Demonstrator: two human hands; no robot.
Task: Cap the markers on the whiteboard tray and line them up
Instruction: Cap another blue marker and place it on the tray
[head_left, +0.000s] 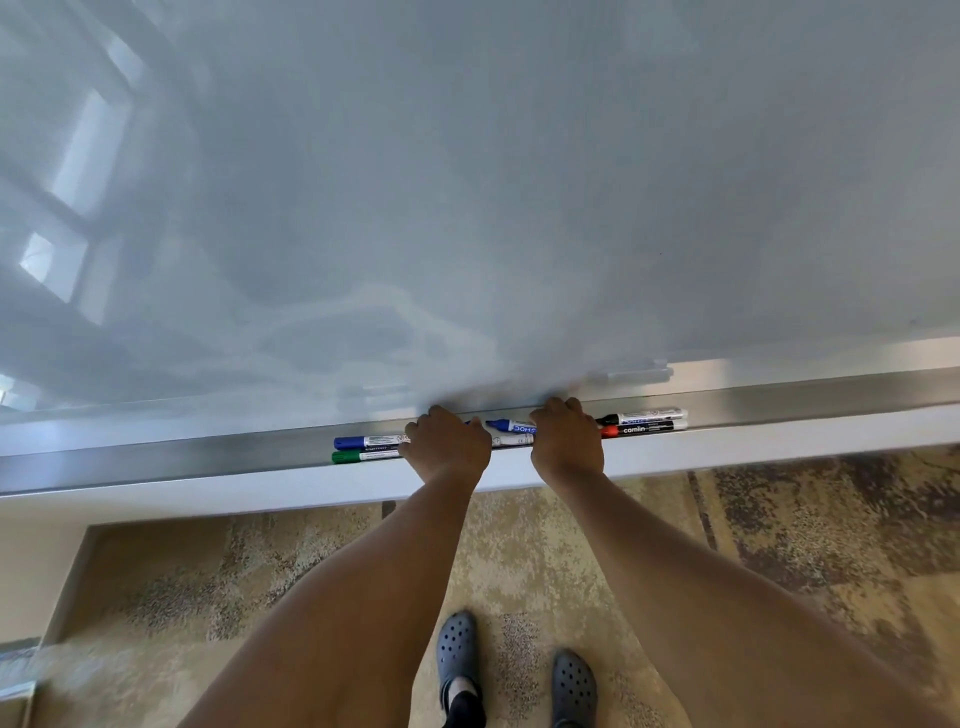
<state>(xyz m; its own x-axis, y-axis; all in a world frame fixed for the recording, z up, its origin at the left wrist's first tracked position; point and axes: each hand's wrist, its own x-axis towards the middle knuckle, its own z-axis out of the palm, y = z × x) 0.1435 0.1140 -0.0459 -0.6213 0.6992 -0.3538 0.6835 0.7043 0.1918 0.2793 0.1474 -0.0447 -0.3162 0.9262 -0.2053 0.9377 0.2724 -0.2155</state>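
Note:
Several markers lie on the metal whiteboard tray (208, 460). At the left a blue-capped marker (366, 442) lies above a green-capped marker (363, 457). Between my hands sit a blue marker (511, 426) and a white-bodied marker (511, 440). At the right a black-capped marker (644, 416) lies above a red-capped black marker (644, 428). My left hand (448, 441) rests knuckles-up over the ends of the left and middle markers. My right hand (566, 436) covers the tray between the middle and right markers. What the fingers grip is hidden.
The large whiteboard (467, 208) fills the upper view, with a white ledge (260, 493) below the tray. Patterned carpet (779, 519) lies underneath, and my feet in grey clogs (457, 654) stand close to the wall.

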